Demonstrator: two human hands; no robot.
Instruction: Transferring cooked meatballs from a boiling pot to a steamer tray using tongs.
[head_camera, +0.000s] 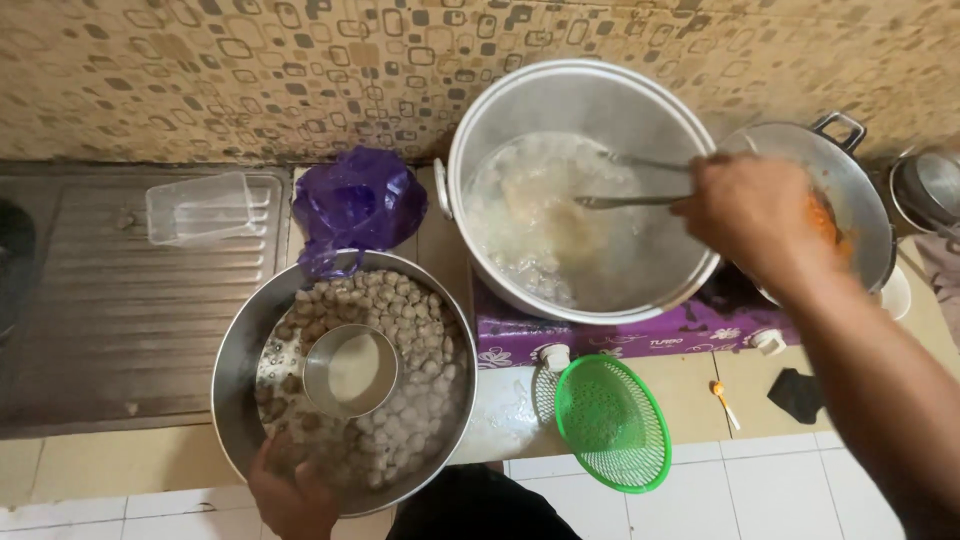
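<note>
Right hand (750, 215) clasped around metal tongs (630, 182) over a steaming aluminium stockpot (585, 190); left hand (290, 490) grips the round steel basin (240, 370) of bumpy grey-brown meatballs (420, 390)

Your meatball bowl, your tongs and the big pot.

Your steel bowl (240, 380) sits at the lower left of the frame, round and shallow, heaped with grey-brown meatballs (420, 330) around a smaller metal dish (351, 370) at its centre. Your metal tongs (630, 182) lie nearly level at the upper middle, tips over cloudy, steaming water in the large aluminium pot (585, 100), which stands on a purple stove (640, 335) just right of the bowl.
</note>
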